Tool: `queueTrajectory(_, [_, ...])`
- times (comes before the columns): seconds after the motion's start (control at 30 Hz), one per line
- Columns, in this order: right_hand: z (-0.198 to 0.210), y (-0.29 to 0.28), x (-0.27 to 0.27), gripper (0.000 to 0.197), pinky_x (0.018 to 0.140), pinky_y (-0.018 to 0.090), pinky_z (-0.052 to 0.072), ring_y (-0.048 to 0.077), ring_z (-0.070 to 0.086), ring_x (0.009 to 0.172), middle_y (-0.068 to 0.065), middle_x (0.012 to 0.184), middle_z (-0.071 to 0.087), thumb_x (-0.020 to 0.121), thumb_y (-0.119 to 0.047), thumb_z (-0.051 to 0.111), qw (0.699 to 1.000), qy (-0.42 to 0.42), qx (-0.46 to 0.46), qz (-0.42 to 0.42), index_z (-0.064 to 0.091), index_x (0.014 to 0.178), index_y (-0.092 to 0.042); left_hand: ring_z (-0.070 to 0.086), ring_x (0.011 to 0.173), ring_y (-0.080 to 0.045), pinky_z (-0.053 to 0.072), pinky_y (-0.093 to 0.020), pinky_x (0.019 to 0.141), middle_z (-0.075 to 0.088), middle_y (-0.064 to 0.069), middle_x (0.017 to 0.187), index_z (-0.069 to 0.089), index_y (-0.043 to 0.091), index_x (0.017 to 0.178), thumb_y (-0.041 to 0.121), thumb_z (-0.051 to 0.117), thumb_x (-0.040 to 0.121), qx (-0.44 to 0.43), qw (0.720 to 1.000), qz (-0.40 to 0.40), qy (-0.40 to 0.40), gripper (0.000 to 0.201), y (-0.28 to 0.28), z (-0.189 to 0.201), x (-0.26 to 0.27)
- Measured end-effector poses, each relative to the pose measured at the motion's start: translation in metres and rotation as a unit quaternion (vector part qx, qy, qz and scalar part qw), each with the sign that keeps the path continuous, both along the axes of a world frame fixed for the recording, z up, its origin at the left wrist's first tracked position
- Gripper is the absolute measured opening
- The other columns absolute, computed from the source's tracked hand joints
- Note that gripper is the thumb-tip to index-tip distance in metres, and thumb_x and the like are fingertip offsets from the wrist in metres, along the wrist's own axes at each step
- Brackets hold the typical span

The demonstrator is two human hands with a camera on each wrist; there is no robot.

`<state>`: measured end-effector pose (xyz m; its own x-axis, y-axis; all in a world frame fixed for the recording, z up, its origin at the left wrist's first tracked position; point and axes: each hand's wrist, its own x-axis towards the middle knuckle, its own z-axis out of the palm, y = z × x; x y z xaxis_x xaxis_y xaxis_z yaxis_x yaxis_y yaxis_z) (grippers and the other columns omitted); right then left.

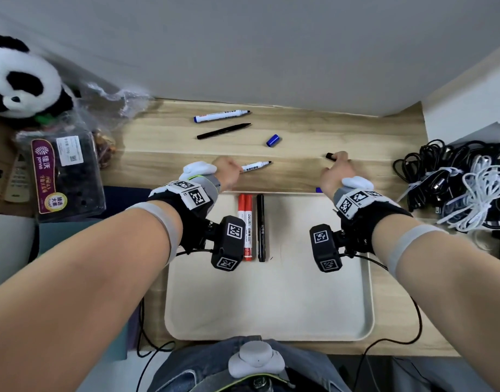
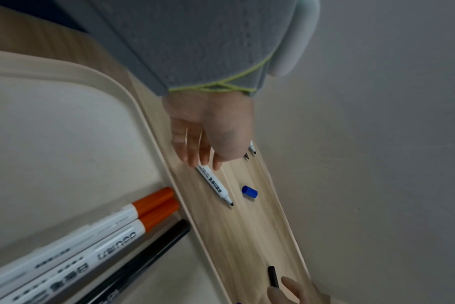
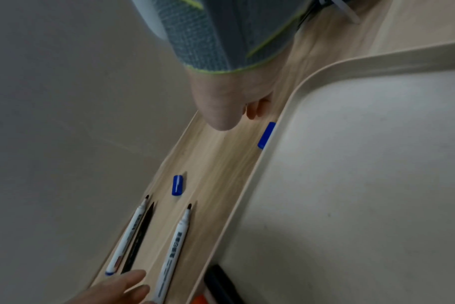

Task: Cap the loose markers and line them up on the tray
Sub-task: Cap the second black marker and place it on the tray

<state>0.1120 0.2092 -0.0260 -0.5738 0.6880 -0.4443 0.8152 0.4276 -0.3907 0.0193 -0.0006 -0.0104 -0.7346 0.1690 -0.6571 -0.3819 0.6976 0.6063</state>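
You're at a light wood desk (image 1: pixel 342 131) pushed vs a plain grey wall (image 1: pixel 243 46); white panel (image 1: pixel 469 89) boxes in the right end. Far left: plush panda (image 1: pixel 20 80), clear plastic bag (image 1: pixel 113 106), dark fruit pack (image 1: pixel 65 176) w/ purple label. Far right: tangle of black & white cables (image 1: pixel 458 188). Light's soft, even.

three capped markers (image 1: pixel 250 226) on tray (image 1: pixel 271 306) | uncapped markers (image 1: pixel 222 116) on desk (image 1: pixel 299 171) behind

Grey wrist wraps, lime-stitched, carry black tagged camera boxes (image 1: pixel 227 241) with cables.
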Motion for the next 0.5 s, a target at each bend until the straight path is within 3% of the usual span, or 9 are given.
queueTrajectory(0.1, [-0.004,0.012,-0.009,0.047,0.079,0.031,0.038,0.034,0.056,0.111,0.015,0.132,0.049,0.091,-0.006,0.040,0.999,-0.020,0.018,-0.020,0.033,0.137,-0.011,0.051,0.068,-0.018,0.037,-0.021,0.053,0.061,0.001,0.090,0.064,0.013,0.094,0.008,0.039,0.094,-0.033,0.998,-0.028,0.048,0.025,0.005,-0.004,-0.013])
queueTrajectory(0.2, [-0.012,0.020,-0.022,0.045,0.096,0.036,0.043,0.032,0.054,0.117,0.015,0.134,0.050,0.091,-0.007,0.039,0.996,-0.072,0.017,-0.040,0.033,0.136,-0.006,0.057,0.093,-0.027,0.047,-0.028,0.074,0.057,-0.009,0.119,0.066,0.012,0.101,0.010,0.045,0.090,-0.070,0.993,-0.038,0.085,0.025,0.013,-0.010,-0.029])
queueTrajectory(0.27, [-0.018,0.020,-0.023,0.038,0.099,0.036,0.041,0.032,0.054,0.118,0.016,0.131,0.053,0.094,-0.006,0.035,0.995,-0.076,0.012,-0.057,0.036,0.131,-0.003,0.052,0.090,-0.025,0.049,-0.033,0.090,0.043,-0.012,0.134,0.062,0.013,0.108,0.009,0.044,0.090,-0.089,0.991,-0.050,0.083,0.026,0.014,-0.012,-0.036])
queueTrajectory(0.37, [-0.028,0.012,-0.030,0.032,0.086,0.035,0.044,0.034,0.059,0.107,0.018,0.119,0.059,0.091,-0.004,0.038,0.999,-0.032,0.016,-0.031,0.042,0.123,-0.003,0.053,0.097,-0.026,0.044,-0.035,0.102,0.030,-0.011,0.143,0.050,0.011,0.129,0.011,0.043,0.091,-0.129,0.984,-0.083,0.089,0.039,0.016,-0.015,-0.051])
queueTrajectory(0.5, [-0.036,-0.005,-0.038,0.026,0.076,0.030,0.039,0.034,0.060,0.102,0.016,0.117,0.059,0.091,-0.009,0.046,0.999,0.046,0.008,0.011,0.050,0.116,-0.006,0.054,0.119,-0.029,0.041,-0.034,0.103,0.020,-0.005,0.154,0.036,0.016,0.145,0.010,0.045,0.092,-0.148,0.977,-0.112,0.110,0.054,0.015,-0.016,-0.065])
